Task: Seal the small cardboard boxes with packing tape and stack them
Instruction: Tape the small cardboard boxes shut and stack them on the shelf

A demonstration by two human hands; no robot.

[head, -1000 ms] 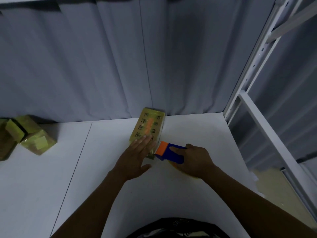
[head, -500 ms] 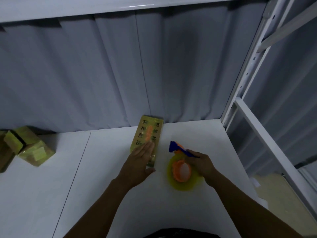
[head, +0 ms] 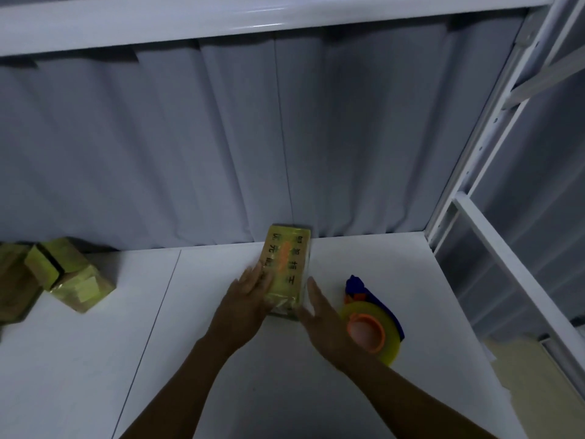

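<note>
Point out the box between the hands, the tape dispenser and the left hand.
box (head: 287, 264), head view, its top face.
tape dispenser (head: 365, 335), head view, its orange core.
left hand (head: 245, 301), head view, back of the hand.
</note>
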